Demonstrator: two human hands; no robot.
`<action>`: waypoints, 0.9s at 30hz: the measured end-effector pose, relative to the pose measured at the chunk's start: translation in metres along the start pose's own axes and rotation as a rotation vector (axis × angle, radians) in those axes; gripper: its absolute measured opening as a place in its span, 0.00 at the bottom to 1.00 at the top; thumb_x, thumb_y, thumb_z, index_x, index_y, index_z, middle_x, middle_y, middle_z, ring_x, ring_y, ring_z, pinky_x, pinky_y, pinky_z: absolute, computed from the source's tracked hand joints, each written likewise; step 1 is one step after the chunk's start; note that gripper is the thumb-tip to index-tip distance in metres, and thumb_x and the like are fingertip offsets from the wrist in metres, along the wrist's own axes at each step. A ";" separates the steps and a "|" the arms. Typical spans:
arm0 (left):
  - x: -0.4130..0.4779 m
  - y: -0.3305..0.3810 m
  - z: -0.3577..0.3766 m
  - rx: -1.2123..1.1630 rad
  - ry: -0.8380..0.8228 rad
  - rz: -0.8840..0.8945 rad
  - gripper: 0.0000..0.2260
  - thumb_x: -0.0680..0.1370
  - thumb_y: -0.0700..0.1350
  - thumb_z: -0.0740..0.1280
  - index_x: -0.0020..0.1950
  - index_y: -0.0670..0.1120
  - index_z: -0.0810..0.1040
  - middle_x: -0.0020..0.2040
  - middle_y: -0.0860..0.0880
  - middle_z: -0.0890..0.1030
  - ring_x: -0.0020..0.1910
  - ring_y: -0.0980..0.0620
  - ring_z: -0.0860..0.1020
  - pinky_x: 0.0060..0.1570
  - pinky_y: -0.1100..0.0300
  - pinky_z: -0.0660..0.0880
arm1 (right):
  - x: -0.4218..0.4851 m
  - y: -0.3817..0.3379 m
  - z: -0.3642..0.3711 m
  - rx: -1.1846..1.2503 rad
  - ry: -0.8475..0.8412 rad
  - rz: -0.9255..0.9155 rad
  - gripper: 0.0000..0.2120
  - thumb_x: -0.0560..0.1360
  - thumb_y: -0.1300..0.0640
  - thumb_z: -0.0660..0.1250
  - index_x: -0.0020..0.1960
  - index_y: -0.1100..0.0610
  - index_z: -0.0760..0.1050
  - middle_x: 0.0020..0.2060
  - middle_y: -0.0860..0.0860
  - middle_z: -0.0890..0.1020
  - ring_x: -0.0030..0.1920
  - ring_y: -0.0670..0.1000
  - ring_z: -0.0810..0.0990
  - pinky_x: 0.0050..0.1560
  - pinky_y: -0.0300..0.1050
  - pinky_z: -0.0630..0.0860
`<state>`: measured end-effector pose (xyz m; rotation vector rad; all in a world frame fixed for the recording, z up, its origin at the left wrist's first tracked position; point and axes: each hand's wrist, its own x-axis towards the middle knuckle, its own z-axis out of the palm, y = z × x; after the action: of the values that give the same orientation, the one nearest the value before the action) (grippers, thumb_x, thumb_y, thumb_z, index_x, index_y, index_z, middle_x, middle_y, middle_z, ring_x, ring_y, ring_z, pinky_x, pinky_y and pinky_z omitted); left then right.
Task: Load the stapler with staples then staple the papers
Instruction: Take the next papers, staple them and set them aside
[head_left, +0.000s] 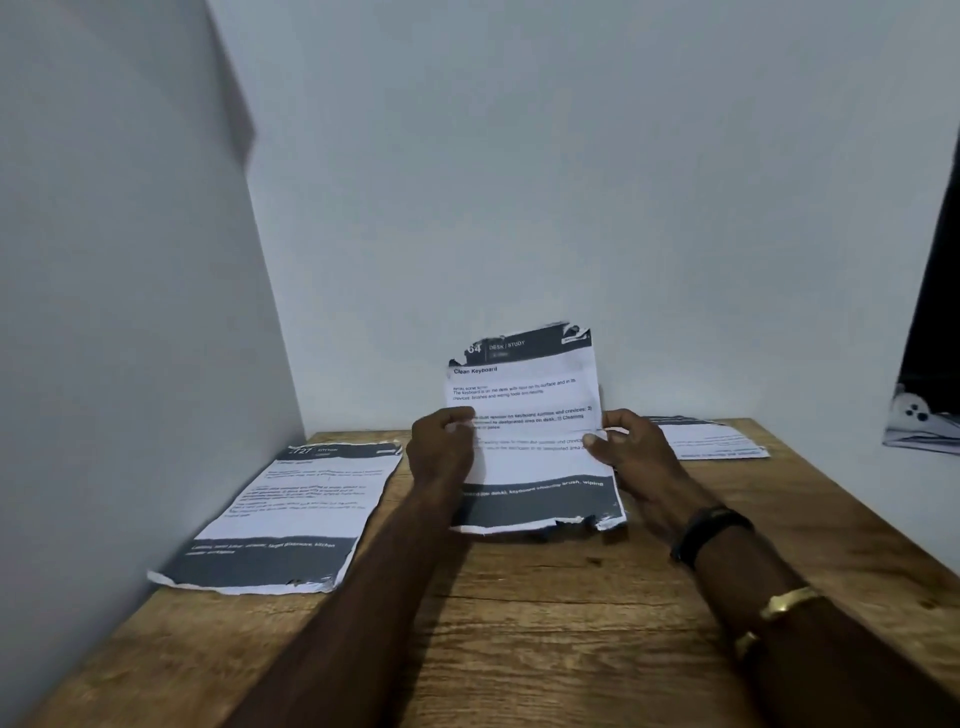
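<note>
Both hands grip a "Clean Keyboard" paper stack (530, 415) upright above the wooden table (545, 623). The left hand (441, 452) pinches its left edge, the right hand (631, 447) its right edge.

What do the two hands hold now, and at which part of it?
Both hold the upright papers: the left hand grips the left edge, the right hand the right edge.

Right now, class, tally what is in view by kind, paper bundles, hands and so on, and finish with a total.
Paper bundles: 3 (held bundle, left bundle, far-right bundle)
Hands: 2 (left hand, right hand), both gripping the held bundle
Wooden table: 1
Total: 6
</note>
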<state>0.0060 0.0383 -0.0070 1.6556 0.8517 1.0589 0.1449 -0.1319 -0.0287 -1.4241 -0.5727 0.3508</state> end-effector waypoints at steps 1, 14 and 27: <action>0.001 -0.005 0.001 -0.006 -0.015 -0.013 0.13 0.75 0.36 0.67 0.54 0.48 0.87 0.56 0.47 0.87 0.59 0.46 0.82 0.65 0.52 0.76 | 0.002 0.002 -0.002 -0.037 0.007 -0.003 0.13 0.76 0.67 0.74 0.57 0.61 0.75 0.57 0.63 0.84 0.52 0.59 0.86 0.52 0.53 0.84; 0.016 -0.026 -0.006 -0.512 -0.230 -0.254 0.09 0.75 0.28 0.68 0.50 0.39 0.75 0.49 0.41 0.71 0.48 0.45 0.71 0.49 0.52 0.73 | 0.003 0.004 -0.011 -0.083 0.052 -0.113 0.27 0.71 0.70 0.77 0.66 0.51 0.78 0.52 0.64 0.86 0.54 0.67 0.86 0.58 0.69 0.81; 0.004 -0.017 -0.028 -0.353 -0.371 -0.158 0.18 0.72 0.24 0.71 0.61 0.34 0.78 0.42 0.45 0.78 0.27 0.59 0.82 0.29 0.68 0.78 | 0.002 0.001 -0.012 -0.157 0.136 -0.150 0.10 0.76 0.65 0.72 0.54 0.53 0.83 0.43 0.57 0.84 0.46 0.56 0.81 0.56 0.61 0.79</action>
<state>-0.0194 0.0565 -0.0177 1.3991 0.5077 0.7128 0.1531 -0.1407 -0.0295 -1.5319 -0.6025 0.0900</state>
